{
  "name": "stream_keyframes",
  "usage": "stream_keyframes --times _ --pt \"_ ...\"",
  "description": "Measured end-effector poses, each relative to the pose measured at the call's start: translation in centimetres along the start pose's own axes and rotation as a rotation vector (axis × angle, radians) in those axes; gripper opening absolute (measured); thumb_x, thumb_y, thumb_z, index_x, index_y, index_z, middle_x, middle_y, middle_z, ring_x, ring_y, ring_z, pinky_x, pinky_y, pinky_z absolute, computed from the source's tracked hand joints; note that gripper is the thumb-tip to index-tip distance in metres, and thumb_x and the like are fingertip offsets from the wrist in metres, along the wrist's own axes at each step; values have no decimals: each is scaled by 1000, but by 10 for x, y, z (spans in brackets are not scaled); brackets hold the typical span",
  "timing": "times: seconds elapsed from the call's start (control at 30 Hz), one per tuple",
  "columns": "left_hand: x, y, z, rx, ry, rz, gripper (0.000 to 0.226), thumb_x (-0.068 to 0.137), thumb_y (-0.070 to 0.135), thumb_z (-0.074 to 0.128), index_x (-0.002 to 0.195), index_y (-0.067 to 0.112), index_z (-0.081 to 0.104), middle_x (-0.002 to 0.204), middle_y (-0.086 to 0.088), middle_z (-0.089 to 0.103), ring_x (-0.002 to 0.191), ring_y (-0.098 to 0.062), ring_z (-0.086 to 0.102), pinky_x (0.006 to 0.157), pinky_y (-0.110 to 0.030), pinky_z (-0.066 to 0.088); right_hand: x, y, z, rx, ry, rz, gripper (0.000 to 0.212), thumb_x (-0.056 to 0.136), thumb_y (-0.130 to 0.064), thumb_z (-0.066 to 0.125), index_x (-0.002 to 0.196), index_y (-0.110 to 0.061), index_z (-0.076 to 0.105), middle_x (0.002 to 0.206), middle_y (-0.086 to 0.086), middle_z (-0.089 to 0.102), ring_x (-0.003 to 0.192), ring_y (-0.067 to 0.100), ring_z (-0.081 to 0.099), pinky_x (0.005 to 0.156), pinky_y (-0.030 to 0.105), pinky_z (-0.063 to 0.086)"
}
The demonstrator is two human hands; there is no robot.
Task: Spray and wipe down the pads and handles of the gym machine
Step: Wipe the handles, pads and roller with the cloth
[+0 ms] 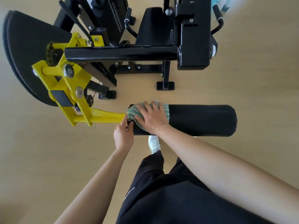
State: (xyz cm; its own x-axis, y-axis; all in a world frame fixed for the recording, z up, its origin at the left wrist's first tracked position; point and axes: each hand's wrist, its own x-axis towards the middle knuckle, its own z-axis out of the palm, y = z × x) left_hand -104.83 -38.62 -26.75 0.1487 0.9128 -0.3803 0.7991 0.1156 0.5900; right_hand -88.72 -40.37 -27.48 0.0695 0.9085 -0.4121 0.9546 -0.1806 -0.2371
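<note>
Roller pad (202, 120), centre right: plain black. Cloth (131, 113) on it: green and white wavy stripes. Lever arm (100, 118), left: bright yellow, with a black plate. Machine frame (121, 54), top: glossy black. Seat pad (24, 54), upper left: matte black. Floor (250, 78): plain tan. Shoe (153, 142): white. Trousers (161, 199), bottom: black, small white lettering.

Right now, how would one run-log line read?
step: wipe roller pad | right hand: presses cloth on pad | left hand: grips pad end
</note>
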Motion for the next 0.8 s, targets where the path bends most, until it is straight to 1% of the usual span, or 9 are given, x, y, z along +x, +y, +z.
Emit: stream_keyframes --times 0.1,0.17,0.23,0.33,0.4,0.5,0.6,0.7,0.8 --pt "-4 -4 1 -28 13 -34 48 102 26 58 150 23 53 112 -7 76 98 -28 69 85 -42 56 -30 35 5 -27 44 89 73 100 -69 4 158 -30 24 159 11 39 146 43 31 122 60 20" --pt "-8 -2 2 12 29 -59 48 101 29 58 149 22 54 122 -6 73 107 -28 69 90 -41 54 -55 64 8 -13 84 171 74 101 -70 6 156 -27 31 156 13 43 145 42 33 122 61 21" --pt "-9 6 2 101 69 -85 44 99 35 58 141 22 58 123 -6 72 110 -30 66 92 -44 53 -77 95 9 -9 128 270 72 103 -69 11 155 -25 35 155 13 43 146 42 33 123 60 20" --pt "2 23 2 191 132 -129 41 94 45 58 125 18 62 119 -7 69 112 -32 61 93 -46 49 -107 134 13 14 163 444 70 105 -65 12 157 -24 35 160 13 38 152 41 25 127 57 12" --pt "14 31 2 198 134 -114 44 92 49 58 124 18 60 121 -8 68 114 -33 59 95 -46 47 -123 157 16 29 187 554 71 105 -64 12 157 -22 35 163 14 35 154 42 20 127 58 11" --pt "37 42 2 257 68 -67 55 95 51 57 137 16 57 135 -10 63 124 -35 55 100 -47 44 -142 189 18 80 211 698 75 102 -65 10 158 -21 35 165 15 30 154 44 16 126 59 10" --pt "59 52 3 282 -81 -64 66 98 53 53 148 11 48 147 -16 53 136 -38 44 108 -48 39 -150 210 18 155 211 773 84 96 -68 5 160 -19 31 169 15 21 156 45 9 127 57 3" --pt "70 48 9 291 -229 -20 65 101 56 46 145 7 51 143 -19 57 132 -40 48 106 -50 45 -146 213 15 138 195 773 80 100 -64 8 160 -15 28 170 14 18 157 39 5 128 54 -2" --pt "60 41 9 335 -203 71 62 104 54 41 147 10 49 145 -15 57 130 -39 52 105 -50 47 -139 211 13 145 205 771 70 104 -56 14 158 -17 32 169 11 22 158 37 8 127 55 1"
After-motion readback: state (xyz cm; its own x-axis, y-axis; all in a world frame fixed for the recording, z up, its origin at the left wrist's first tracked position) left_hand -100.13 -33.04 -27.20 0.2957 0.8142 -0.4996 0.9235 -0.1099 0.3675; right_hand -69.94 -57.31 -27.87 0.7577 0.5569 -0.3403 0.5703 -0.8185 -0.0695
